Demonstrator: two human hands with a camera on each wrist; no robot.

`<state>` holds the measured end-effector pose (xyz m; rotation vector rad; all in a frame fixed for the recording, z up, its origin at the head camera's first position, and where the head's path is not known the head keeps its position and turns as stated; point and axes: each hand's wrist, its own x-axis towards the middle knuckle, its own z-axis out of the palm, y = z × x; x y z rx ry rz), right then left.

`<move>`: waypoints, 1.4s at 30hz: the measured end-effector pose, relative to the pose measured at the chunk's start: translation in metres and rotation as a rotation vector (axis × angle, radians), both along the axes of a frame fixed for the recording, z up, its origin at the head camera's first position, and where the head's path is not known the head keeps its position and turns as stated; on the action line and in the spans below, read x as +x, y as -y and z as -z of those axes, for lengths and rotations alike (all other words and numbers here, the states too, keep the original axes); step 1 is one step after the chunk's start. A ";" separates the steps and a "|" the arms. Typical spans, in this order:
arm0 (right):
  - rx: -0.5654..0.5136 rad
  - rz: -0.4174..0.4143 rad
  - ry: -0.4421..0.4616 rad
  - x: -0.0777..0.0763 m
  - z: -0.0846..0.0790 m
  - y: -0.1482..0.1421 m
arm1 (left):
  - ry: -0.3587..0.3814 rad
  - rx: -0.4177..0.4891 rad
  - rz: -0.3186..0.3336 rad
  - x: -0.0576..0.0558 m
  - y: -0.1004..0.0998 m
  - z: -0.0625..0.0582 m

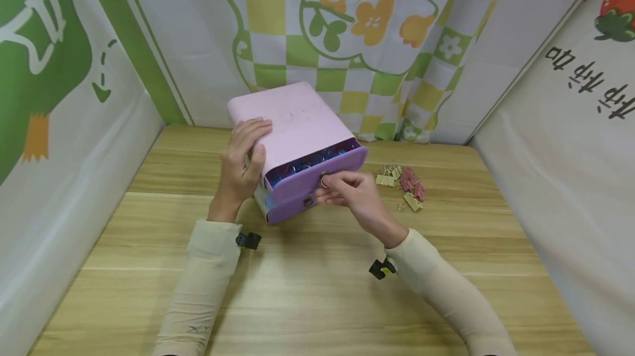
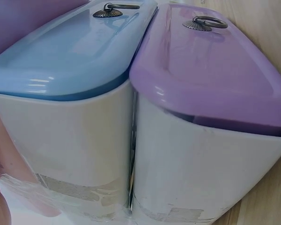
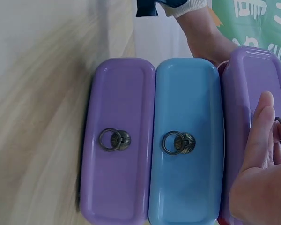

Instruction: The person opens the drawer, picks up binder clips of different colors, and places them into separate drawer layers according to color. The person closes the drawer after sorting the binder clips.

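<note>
Right hand (image 1: 354, 193) pinches the ring (image 1: 323, 181) of the top purple drawer (image 1: 301, 185), which stands partly out of the pink cabinet (image 1: 295, 122). Blue contents (image 1: 324, 156) show just behind the pinch. Left hand (image 1: 242, 158) lies loosely over the cabinet's top, left of the pinch. Below the ring: blue drawer (image 3: 185, 103), lower purple drawer (image 3: 122, 103). Binder clips (image 1: 408, 178) on the table (image 1: 317, 290), right of the pinching hand.
</note>
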<state>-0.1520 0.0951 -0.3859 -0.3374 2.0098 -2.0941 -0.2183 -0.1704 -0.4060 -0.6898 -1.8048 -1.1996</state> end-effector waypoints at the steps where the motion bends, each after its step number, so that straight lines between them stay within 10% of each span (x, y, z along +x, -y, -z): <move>1: -0.006 0.004 0.000 -0.002 0.000 0.001 | -0.003 0.002 0.003 0.000 0.000 0.000; 28: -0.078 0.031 0.008 -0.029 0.002 0.021 | -0.015 -0.024 0.011 0.000 -0.001 -0.004; 42: 0.145 -0.032 -0.057 -0.032 0.027 -0.002 | 0.014 -0.143 0.004 0.015 0.012 -0.008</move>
